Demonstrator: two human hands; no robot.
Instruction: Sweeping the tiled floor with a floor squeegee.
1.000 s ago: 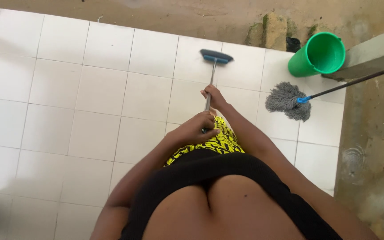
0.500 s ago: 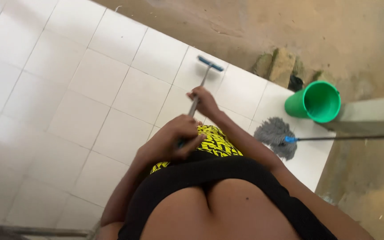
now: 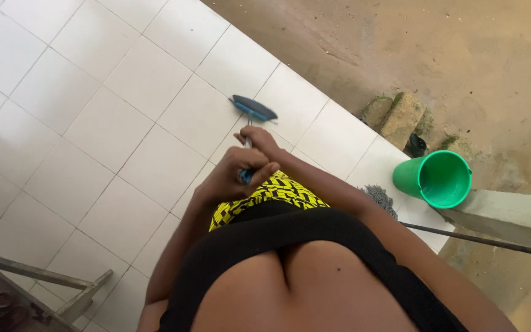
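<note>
**Both hands on a floor brush at the edge of a tiled floor**

White floor tiles (image 3: 112,129) fill most of the view, ending in a diagonal edge against bare, sandy ground (image 3: 437,55). Beyond that edge sit mossy stones (image 3: 397,114), and a grey ledge (image 3: 511,212) runs along the right.

A green bucket (image 3: 434,178) lies tipped near the tile corner, its open mouth facing the camera. Just beside it rests a grey mop (image 3: 379,198), its dark handle stretching off right; both seem parked to the side, well apart from the hands. A metal frame (image 3: 50,283) juts in at the lower left.

The brush (image 3: 253,109) has its dark head with blue trim down on the tiles, close to the edge, with a short metal handle rising toward the person. The right hand (image 3: 258,140) wraps the handle nearer the head, the left hand (image 3: 232,175) closes round its end. That stacked, closed grip likely gives leverage for pressing the head to the floor.
</note>
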